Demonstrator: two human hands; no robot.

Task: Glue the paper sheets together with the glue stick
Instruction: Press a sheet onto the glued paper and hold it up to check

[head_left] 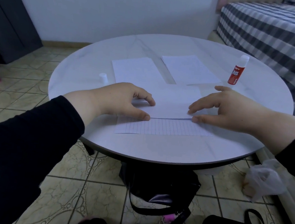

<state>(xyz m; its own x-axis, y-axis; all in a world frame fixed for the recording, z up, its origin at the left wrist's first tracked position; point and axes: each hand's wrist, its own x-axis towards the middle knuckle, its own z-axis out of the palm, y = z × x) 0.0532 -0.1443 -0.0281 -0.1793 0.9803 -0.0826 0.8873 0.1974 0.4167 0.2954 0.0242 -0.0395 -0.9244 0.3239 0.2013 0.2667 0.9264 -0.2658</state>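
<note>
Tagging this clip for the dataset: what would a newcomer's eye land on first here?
Both hands at the near middle of the round table: the left hand and right hand pinch the near edge of a blank sheet, laid over a lined sheet. Next, the red glue stick standing at the far right, with a white cap at the left.
</note>
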